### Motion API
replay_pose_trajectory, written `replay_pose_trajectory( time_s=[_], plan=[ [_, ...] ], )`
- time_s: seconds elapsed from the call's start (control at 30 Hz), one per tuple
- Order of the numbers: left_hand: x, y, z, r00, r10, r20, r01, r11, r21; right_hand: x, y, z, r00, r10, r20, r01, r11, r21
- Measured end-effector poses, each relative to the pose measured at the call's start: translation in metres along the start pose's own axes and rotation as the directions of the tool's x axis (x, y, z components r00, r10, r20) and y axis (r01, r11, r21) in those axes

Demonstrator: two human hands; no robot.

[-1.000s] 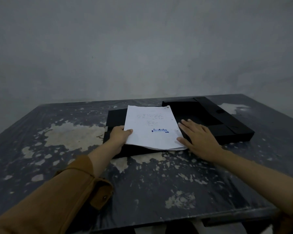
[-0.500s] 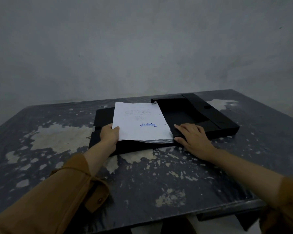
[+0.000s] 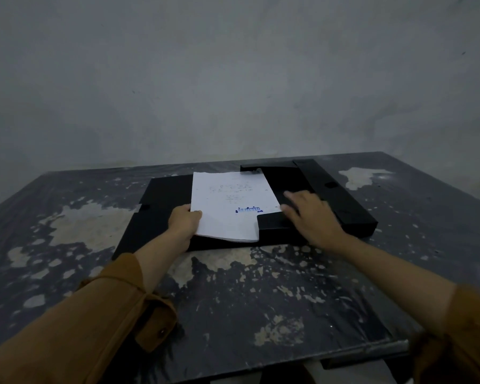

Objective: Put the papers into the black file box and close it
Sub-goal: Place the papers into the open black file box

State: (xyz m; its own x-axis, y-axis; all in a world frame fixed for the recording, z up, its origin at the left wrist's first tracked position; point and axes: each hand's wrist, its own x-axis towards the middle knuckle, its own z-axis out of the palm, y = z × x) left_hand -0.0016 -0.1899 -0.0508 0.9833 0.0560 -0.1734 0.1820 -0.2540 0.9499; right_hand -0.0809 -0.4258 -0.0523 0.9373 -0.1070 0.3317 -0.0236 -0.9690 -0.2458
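Both arms reach forward from the bottom corners, forearms bare past brown sleeves pushed up toward the elbows. The left hand [image 3: 184, 221] is curled, thumb on top and fingers tucked under, pinched closed on the near left edge of the papers [image 3: 227, 206]. The right hand [image 3: 312, 217] lies palm down with fingers loosely spread and slightly blurred, pointing left and resting flat on the black file box [image 3: 341, 198], gripping nothing. The two wrists sit level and well apart.
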Motion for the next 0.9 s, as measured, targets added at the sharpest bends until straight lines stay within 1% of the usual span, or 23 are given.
replay_pose_trajectory(
  time_s=[0.03, 0.07, 0.13, 0.2, 0.3, 0.37, 0.5, 0.7, 0.8, 0.9],
  plan=[
    [0.0, 0.0, 0.001, 1.0, -0.002, 0.002, 0.002, 1.0, 0.006, 0.008, 0.012, -0.005, 0.997, 0.069, -0.034, -0.07, 0.997, -0.026],
    [0.0, 0.001, 0.002, 1.0, -0.006, 0.005, 0.006, 1.0, 0.008, 0.016, 0.025, -0.008, 0.99, 0.135, -0.037, -0.137, 0.989, -0.058],
    [0.001, 0.001, 0.003, 1.0, -0.013, 0.009, 0.013, 1.0, 0.022, 0.028, 0.05, -0.014, 0.969, 0.243, 0.046, -0.234, 0.962, -0.14],
    [0.003, 0.002, 0.004, 1.0, -0.021, 0.016, 0.021, 0.999, 0.029, 0.037, 0.069, -0.015, 0.938, 0.319, 0.131, -0.288, 0.934, -0.211],
    [0.003, 0.003, 0.007, 0.999, -0.027, 0.038, 0.026, 0.999, 0.021, 0.045, 0.079, -0.014, 0.901, 0.378, 0.214, -0.335, 0.918, -0.212],
    [0.001, 0.006, 0.009, 0.998, -0.03, 0.061, 0.029, 1.0, 0.008, 0.046, 0.078, -0.012, 0.885, 0.395, 0.247, -0.352, 0.914, -0.2],
    [-0.001, 0.01, 0.016, 0.992, -0.031, 0.125, 0.034, 0.999, -0.019, 0.043, 0.073, -0.013, 0.89, 0.392, 0.234, -0.346, 0.913, -0.214],
    [-0.005, 0.014, 0.034, 0.968, -0.045, 0.246, 0.056, 0.998, -0.039, 0.033, 0.059, -0.01, 0.887, 0.387, 0.253, -0.345, 0.918, -0.196],
    [-0.009, 0.015, 0.048, 0.949, -0.06, 0.309, 0.072, 0.997, -0.03, 0.029, 0.053, -0.008, 0.889, 0.375, 0.262, -0.33, 0.922, -0.201],
    [-0.011, 0.017, 0.064, 0.933, -0.053, 0.356, 0.057, 0.998, 0.0, 0.025, 0.05, -0.008, 0.894, 0.363, 0.261, -0.316, 0.926, -0.207]
  ],
)
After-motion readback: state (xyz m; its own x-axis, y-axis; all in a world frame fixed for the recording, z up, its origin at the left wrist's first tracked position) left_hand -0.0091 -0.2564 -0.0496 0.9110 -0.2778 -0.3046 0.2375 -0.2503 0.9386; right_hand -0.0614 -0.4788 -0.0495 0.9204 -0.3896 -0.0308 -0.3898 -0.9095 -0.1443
